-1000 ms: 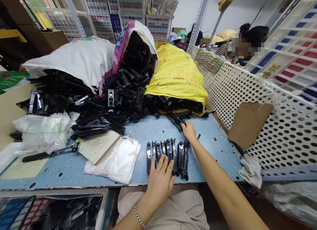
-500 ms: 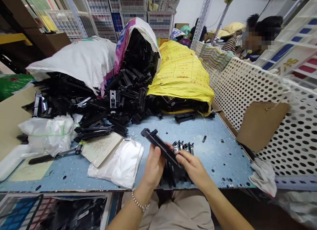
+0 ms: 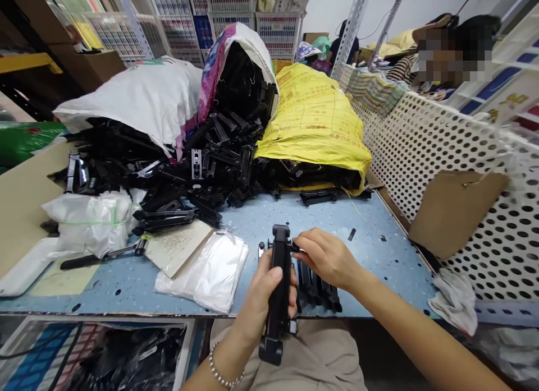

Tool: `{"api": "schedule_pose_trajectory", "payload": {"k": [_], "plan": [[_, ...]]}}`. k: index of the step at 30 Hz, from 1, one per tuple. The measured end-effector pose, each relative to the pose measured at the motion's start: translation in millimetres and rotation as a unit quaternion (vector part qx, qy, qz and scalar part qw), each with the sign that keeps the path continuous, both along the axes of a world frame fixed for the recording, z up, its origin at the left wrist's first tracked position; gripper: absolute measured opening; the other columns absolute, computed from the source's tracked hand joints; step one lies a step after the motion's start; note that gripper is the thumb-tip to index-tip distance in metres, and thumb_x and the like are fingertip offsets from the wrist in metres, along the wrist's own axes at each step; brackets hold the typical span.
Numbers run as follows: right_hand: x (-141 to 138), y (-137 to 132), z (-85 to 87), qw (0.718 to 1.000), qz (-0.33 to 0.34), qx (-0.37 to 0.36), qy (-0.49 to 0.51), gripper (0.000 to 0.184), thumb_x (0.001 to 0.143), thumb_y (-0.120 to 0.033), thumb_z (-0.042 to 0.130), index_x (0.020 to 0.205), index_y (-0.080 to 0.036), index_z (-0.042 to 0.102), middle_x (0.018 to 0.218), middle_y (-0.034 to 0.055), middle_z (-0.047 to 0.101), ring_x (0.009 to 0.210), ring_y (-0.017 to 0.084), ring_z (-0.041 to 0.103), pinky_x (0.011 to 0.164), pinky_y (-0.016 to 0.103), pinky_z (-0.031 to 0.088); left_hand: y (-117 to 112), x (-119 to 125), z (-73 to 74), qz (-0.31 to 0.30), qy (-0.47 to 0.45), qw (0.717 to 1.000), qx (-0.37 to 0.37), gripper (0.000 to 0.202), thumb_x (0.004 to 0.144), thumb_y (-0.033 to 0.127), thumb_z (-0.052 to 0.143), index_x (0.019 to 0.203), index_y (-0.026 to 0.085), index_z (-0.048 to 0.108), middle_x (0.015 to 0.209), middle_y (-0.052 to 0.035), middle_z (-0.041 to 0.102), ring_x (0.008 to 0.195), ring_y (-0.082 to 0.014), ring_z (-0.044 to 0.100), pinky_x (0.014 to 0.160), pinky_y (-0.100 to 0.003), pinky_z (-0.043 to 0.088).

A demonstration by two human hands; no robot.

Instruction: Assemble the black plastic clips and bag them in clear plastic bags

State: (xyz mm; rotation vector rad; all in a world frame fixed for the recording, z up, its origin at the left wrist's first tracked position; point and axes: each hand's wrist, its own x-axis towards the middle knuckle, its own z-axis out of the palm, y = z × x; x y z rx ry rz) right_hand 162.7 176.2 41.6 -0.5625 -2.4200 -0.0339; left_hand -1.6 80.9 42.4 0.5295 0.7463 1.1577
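Observation:
My left hand [image 3: 257, 293] is wrapped round a long black plastic part [image 3: 278, 301] with wider ends, held nearly upright over the table's front edge. Beside its upper right side, my right hand [image 3: 330, 259] pinches a small dark piece that sticks out there; the fingertips partly cover it, so its kind is unclear. Under the right hand, several similar black parts [image 3: 318, 284] lie side by side on the blue table [image 3: 362, 228]. A shiny metal end [image 3: 261, 248] shows just behind the held part.
Black parts [image 3: 177, 183] spill from a white sack [image 3: 143, 93] and a yellow sack [image 3: 315, 122] at the back. To the left lie clear plastic bags [image 3: 206, 273], a cardboard piece [image 3: 177, 248] and a black-handled tool [image 3: 84, 261]. A perforated white panel [image 3: 471, 150] borders the right.
The black part has swung from a slant to nearly upright and come lower, towards me. My right hand has shifted from its lower end to its upper right side. The view has turned slightly.

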Motion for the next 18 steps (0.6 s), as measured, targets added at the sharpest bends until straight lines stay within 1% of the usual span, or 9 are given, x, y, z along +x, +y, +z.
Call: {"api": "schedule_pose_trajectory", "payload": {"k": [2, 4, 6, 8, 11, 13, 14, 16, 18], "plan": [[-3.8, 2.1, -0.8, 0.999, -0.009, -0.029, -0.01, 0.014, 0.095, -0.025, 0.047, 0.103, -0.016, 0.055, 0.083, 0.008, 0.062, 0.073, 0.02, 0.056, 0.065, 0.032, 0.047, 0.1, 2.1, 4.5, 0.004, 0.037, 0.999, 0.001, 0.048, 0.076, 0.043, 0.068, 0.113, 0.024, 0.043, 0.079, 0.0023, 0.058, 0.051, -0.008, 0.054, 0.044, -0.018, 0.043], [-7.6, 2.0, -0.6, 0.993, -0.035, -0.116, 0.002, 0.017, 0.098, -0.028, 0.042, 0.099, -0.016, 0.055, 0.078, 0.006, 0.06, 0.07, 0.018, 0.056, 0.063, 0.03, 0.046, 3.3, 2.5, 7.0, 0.022, 0.064, 0.998, 0.006, 0.047, 0.076, 0.041, 0.07, 0.111, 0.023, 0.045, 0.076, 0.0035, 0.059, 0.049, -0.0075, 0.053, 0.044, -0.018, 0.042], [-10.2, -4.1, -0.3, 0.973, -0.065, -0.22, 0.029, 0.021, 0.099, -0.028, 0.037, 0.096, -0.018, 0.055, 0.078, 0.0041, 0.06, 0.069, 0.016, 0.056, 0.063, 0.028, 0.046, 9.3, -1.2, 6.9, 0.064, 0.076, 0.995, -0.002, 0.042, 0.076, 0.043, 0.068, 0.106, 0.021, 0.048, 0.073, 0.0032, 0.06, 0.05, -0.0083, 0.054, 0.046, -0.02, 0.043], [-11.7, -18.1, -2.3, 0.96, -0.047, -0.272, 0.04, 0.02, 0.099, -0.029, 0.037, 0.099, -0.019, 0.056, 0.083, 0.0041, 0.063, 0.074, 0.016, 0.058, 0.066, 0.027, 0.048, 15.9, -8.5, 4.1, 0.108, 0.081, 0.99, -0.03, 0.039, 0.075, 0.046, 0.067, 0.098, 0.018, 0.053, 0.072, 0.0012, 0.062, 0.053, -0.0099, 0.057, 0.051, -0.021, 0.045], [-15.1, -48.0, -13.0, 0.975, 0.066, -0.213, 0.006, 0.022, 0.095, -0.031, 0.048, 0.111, -0.018, 0.055, 0.093, 0.0082, 0.065, 0.082, 0.019, 0.06, 0.072, 0.032, 0.049, 22.1, -18.4, -4.7, 0.122, 0.065, 0.988, -0.076, 0.04, 0.072, 0.05, 0.068, 0.088, 0.015, 0.058, 0.07, -0.0015, 0.063, 0.057, -0.0127, 0.06, 0.056, -0.024, 0.048], [-19.2, -66.4, -23.6, 0.982, 0.098, -0.16, -0.008, 0.024, 0.095, -0.028, 0.049, 0.114, -0.015, 0.055, 0.09, 0.0093, 0.065, 0.078, 0.02, 0.059, 0.069, 0.032, 0.049, 21.6, -20.9, -12.4, 0.115, 0.052, 0.988, -0.092, 0.041, 0.07, 0.051, 0.069, 0.084, 0.014, 0.059, 0.068, -0.0022, 0.064, 0.056, -0.0134, 0.059, 0.055, -0.025, 0.047], [-21.1, -73.5, -28.9, 0.984, 0.09, -0.153, -0.009, 0.023, 0.095, -0.026, 0.048, 0.113, -0.015, 0.056, 0.086, 0.0087, 0.065, 0.074, 0.019, 0.058, 0.067, 0.032, 0.048, 20.0, -21.6, -16.4, 0.117, 0.053, 0.987, -0.094, 0.04, 0.07, 0.051, 0.069, 0.084, 0.014, 0.059, 0.069, -0.0027, 0.064, 0.056, -0.0134, 0.059, 0.055, -0.025, 0.047], [-22.3, -81.7, -38.8, 0.981, 0.061, -0.184, -0.013, 0.021, 0.097, -0.027, 0.044, 0.108, -0.016, 0.058, 0.081, 0.0072, 0.065, 0.07, 0.018, 0.058, 0.063, 0.03, 0.048, 15.2, -24.6, -24.3, 0.133, 0.074, 0.984, -0.09, 0.04, 0.07, 0.049, 0.07, 0.088, 0.014, 0.06, 0.074, -0.0032, 0.066, 0.056, -0.0129, 0.06, 0.055, -0.024, 0.047], [-16.5, -81.6, -49.3, 0.972, 0.013, -0.233, -0.016, 0.022, 0.097, -0.03, 0.043, 0.102, -0.018, 0.06, 0.084, 0.007, 0.065, 0.074, 0.018, 0.06, 0.066, 0.032, 0.051, 10.2, -31.7, -32.2, 0.141, 0.112, 0.979, -0.093, 0.047, 0.07, 0.047, 0.072, 0.103, 0.016, 0.061, 0.075, -0.0015, 0.066, 0.056, -0.0131, 0.06, 0.053, -0.023, 0.047]]}}
